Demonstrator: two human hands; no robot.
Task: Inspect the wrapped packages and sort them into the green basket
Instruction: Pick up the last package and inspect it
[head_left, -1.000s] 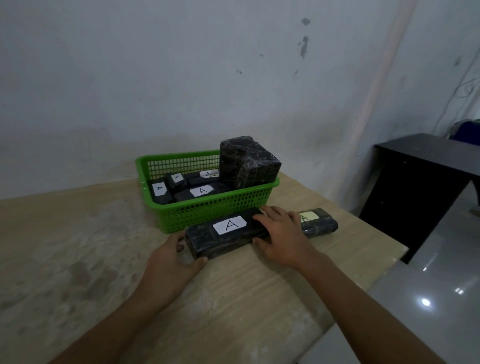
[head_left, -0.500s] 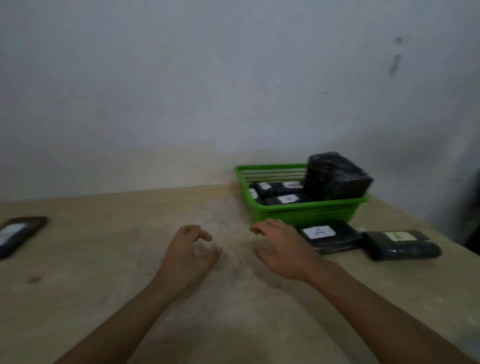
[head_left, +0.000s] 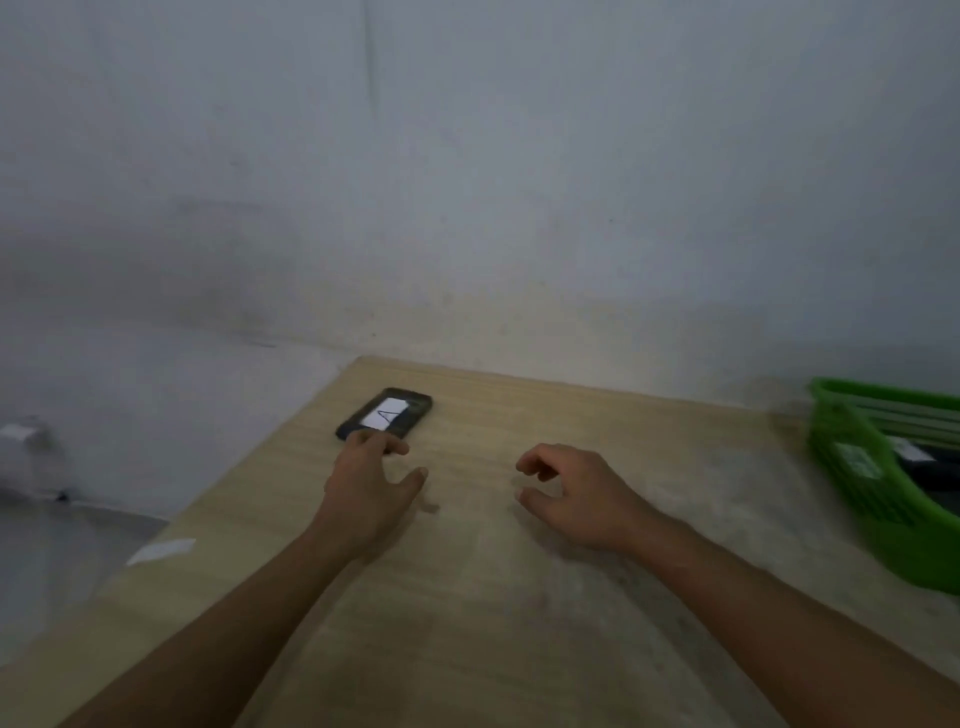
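Package (head_left: 384, 414), dark-wrapped with a white label on top, lies just past the fingertips of the left hand (head_left: 369, 488), near the far left corner of the desk (head_left: 493, 649). That hand is spread with its thumb out; blur hides whether the fingers touch the wrap. The right hand (head_left: 571, 493) hovers beside it, loosely curled and empty. The green basket (head_left: 906, 551) sits well off to the right of both hands. A sliding push rather than a firm grip could nudge the package over the nearby edge. Slick wrap could also slip on the long carry.
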